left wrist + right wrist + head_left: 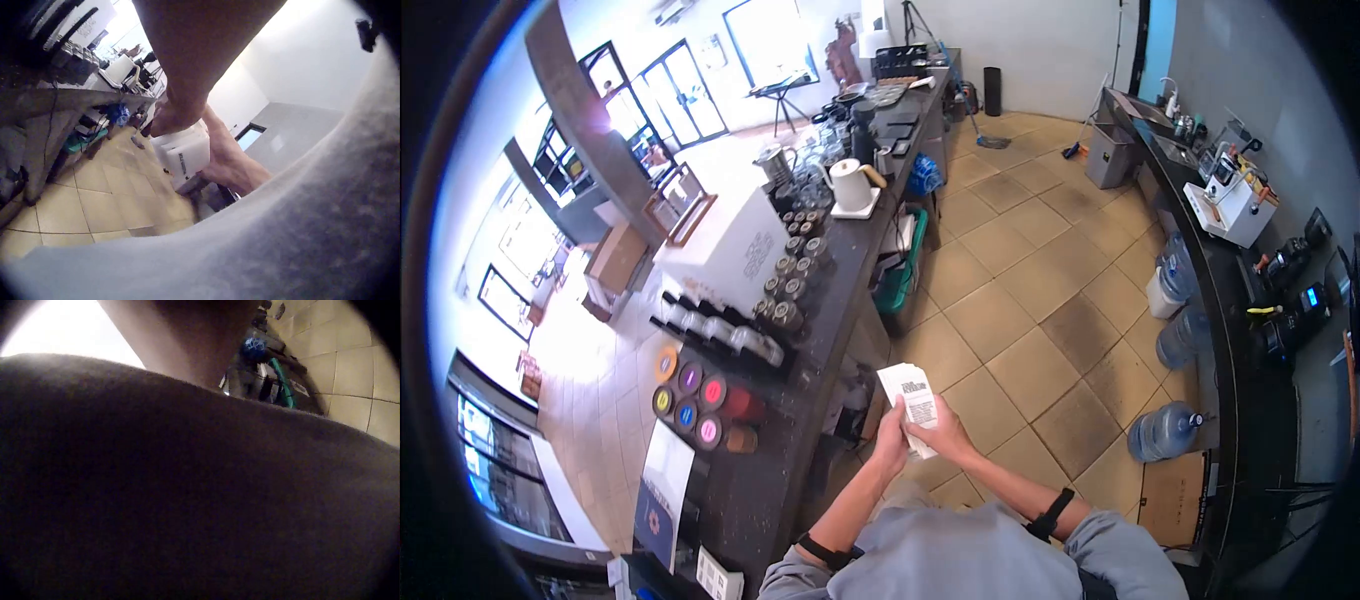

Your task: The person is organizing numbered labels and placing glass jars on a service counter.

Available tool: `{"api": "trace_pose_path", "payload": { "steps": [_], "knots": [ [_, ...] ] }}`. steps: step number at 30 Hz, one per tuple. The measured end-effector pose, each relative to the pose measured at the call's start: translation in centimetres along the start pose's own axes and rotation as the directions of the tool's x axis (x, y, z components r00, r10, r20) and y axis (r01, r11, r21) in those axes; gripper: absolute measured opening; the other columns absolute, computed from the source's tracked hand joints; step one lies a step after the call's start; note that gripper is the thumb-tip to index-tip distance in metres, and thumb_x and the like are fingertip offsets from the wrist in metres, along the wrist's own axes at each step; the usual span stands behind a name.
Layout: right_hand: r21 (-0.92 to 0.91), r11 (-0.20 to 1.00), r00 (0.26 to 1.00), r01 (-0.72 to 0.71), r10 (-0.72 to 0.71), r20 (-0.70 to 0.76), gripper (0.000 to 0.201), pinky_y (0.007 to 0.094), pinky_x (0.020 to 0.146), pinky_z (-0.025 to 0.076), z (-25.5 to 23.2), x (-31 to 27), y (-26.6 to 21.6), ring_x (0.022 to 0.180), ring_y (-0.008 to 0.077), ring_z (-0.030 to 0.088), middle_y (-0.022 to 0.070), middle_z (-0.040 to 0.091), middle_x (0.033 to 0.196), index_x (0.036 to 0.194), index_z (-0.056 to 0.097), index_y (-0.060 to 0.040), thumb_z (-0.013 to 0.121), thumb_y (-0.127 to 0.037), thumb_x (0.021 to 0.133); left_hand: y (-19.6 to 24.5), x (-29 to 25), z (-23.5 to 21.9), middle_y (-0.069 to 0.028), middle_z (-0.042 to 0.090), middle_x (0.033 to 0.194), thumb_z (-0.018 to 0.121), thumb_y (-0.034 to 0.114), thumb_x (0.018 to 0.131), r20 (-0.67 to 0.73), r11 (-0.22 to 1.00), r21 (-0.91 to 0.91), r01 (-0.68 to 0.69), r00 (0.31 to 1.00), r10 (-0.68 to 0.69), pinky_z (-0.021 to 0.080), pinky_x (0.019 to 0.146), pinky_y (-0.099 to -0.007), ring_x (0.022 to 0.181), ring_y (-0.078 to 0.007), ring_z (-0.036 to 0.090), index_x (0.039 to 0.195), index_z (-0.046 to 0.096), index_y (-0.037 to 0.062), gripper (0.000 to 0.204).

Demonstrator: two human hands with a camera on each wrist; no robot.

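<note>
In the head view both hands meet in front of the body around a small stack of white printed paper slips [912, 385]. My left hand [890, 438] grips the stack along its left side, thumb on the face. From the right, my right hand [943, 432] holds its lower part, fingers across the front. Black print shows on the top slip, and the upper edges fan slightly apart. The left wrist view catches the same slips [192, 153] between the two hands. Dark cloth fills most of the right wrist view and hides the right hand's grip there.
A dark counter [800, 410] runs along the left, bearing colored-lid canisters [690, 395], glass jars [795, 280] and a white kettle [855, 185]. Opposite, a black counter [1250, 400] has water jugs [1165, 432] beneath it. Tiled floor [1020, 330] lies between them.
</note>
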State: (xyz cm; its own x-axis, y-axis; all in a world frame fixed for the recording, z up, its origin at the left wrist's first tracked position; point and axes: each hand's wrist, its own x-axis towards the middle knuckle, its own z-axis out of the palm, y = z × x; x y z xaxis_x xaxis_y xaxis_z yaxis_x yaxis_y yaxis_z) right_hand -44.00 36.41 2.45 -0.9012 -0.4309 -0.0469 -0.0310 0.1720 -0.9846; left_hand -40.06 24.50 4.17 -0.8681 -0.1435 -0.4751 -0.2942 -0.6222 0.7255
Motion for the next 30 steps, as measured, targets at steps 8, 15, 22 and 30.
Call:
{"api": "trace_pose_path", "payload": {
  "steps": [8, 15, 22, 30],
  "knots": [
    [-0.030, 0.991, 0.970, -0.128, 0.119, -0.214, 0.051, 0.0337, 0.085, 0.053, -8.5, 8.0, 2.2, 0.094, 0.0203, 0.067, 0.0122, 0.070, 0.102, 0.118, 0.056, 0.0011, 0.078, -0.020, 0.077, 0.9, 12.2, 4.8, -0.0112, 0.066, 0.115, 0.052, 0.028, 0.101, 0.181, 0.969, 0.127, 0.210, 0.956, -0.231, 0.053, 0.088, -0.0341, 0.101, -0.0190, 0.065, 0.126, 0.055, -0.0013, 0.038],
    [-0.098, 0.978, 0.958, -0.184, 0.155, -0.242, 0.049, 0.0325, 0.084, 0.053, -12.9, 21.1, 1.4, 0.094, 0.0171, 0.066, 0.0119, 0.069, 0.104, 0.117, 0.057, 0.0022, 0.078, -0.016, 0.076, 6.0, 24.2, 8.9, -0.0102, 0.066, 0.114, 0.055, 0.024, 0.100, 0.222, 0.981, 0.092, 0.168, 0.957, -0.185, 0.054, 0.085, -0.0326, 0.100, -0.0181, 0.065, 0.126, 0.055, -0.0017, 0.036],
    [-0.058, 0.984, 0.924, -0.169, 0.137, -0.357, 0.053, 0.0346, 0.081, 0.055, -16.7, 31.5, 0.7, 0.092, 0.0204, 0.070, 0.0126, 0.071, 0.101, 0.115, 0.058, -0.0012, 0.082, -0.021, 0.072, 10.9, 35.0, 13.3, -0.0103, 0.067, 0.113, 0.055, 0.021, 0.100, 0.226, 0.974, 0.148, 0.174, 0.953, -0.204, 0.054, 0.083, -0.0316, 0.097, -0.0168, 0.065, 0.124, 0.057, -0.0031, 0.034],
    [0.084, 0.975, 0.937, -0.208, 0.223, -0.269, 0.045, 0.0308, 0.083, 0.053, -24.1, 44.4, 5.1, 0.094, 0.0149, 0.066, 0.0094, 0.069, 0.105, 0.116, 0.056, 0.0011, 0.076, -0.011, 0.078, 12.5, 48.1, 19.2, -0.0115, 0.066, 0.116, 0.055, 0.020, 0.099, 0.106, 0.954, 0.238, 0.181, 0.972, -0.210, 0.055, 0.083, -0.0341, 0.100, -0.0196, 0.065, 0.127, 0.055, -0.0032, 0.036]
  ]
}}
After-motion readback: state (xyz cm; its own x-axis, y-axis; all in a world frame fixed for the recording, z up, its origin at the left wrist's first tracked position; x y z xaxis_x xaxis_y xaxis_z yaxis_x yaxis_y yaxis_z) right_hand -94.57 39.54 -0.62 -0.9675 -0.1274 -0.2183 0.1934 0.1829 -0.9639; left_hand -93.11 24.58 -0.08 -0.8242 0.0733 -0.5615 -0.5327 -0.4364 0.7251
